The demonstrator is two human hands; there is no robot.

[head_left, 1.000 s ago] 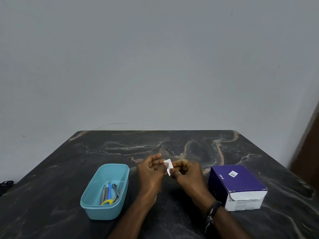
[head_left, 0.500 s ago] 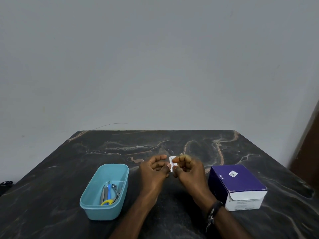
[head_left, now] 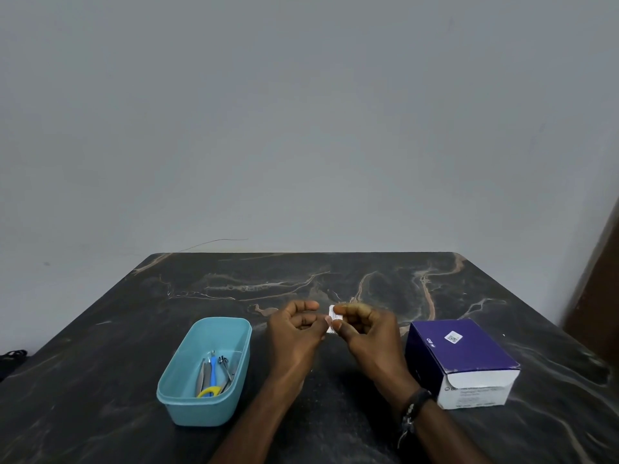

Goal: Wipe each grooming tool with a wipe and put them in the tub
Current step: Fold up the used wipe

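A small white wipe packet (head_left: 333, 317) is held above the middle of the dark marble table (head_left: 368, 283). My left hand (head_left: 296, 333) pinches its left edge and my right hand (head_left: 363, 333) pinches its right edge, fingers curled. To the left stands the light blue tub (head_left: 181, 380), holding several grooming tools (head_left: 214, 373): metal clippers, tweezers and a blue and yellow handled piece.
A purple and white box (head_left: 459, 356) sits on the table right of my right hand. A black bracelet (head_left: 413, 406) is on my right wrist. A grey wall lies behind the table, with a brown surface (head_left: 599, 279) at the far right.
Both hands have shifted the packet slightly forward and turned it more upright between the fingertips. The tub and box have not moved.
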